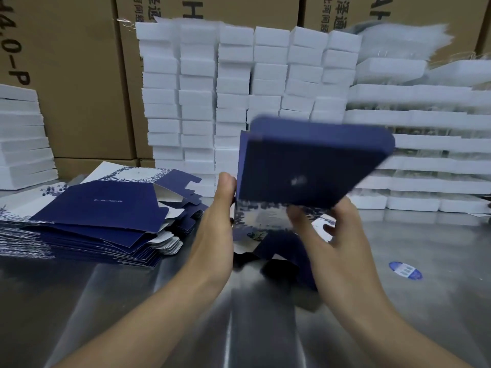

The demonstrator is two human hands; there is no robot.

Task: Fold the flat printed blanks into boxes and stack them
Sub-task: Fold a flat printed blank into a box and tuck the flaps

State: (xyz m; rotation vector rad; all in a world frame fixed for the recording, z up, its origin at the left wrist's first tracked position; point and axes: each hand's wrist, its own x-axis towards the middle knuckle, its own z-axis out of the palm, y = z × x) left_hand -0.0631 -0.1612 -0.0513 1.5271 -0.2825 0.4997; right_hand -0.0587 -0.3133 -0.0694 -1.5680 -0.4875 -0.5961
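over the table (pixel 265 328), left hand (pixel 215 229) and right hand (pixel 337 235) grip box (pixel 305 168) edges.

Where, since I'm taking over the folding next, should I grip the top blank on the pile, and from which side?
Pinch the top blank at its right end, coming from the right. The tabs there curl up off the pile, showing white underside, so fingers can slip beneath; the rest seems to lie flat.

We are holding a half-folded navy box (pixel 305 168) | left hand (pixel 215 227) holding its left side | right hand (pixel 334 235) gripping its lower edge
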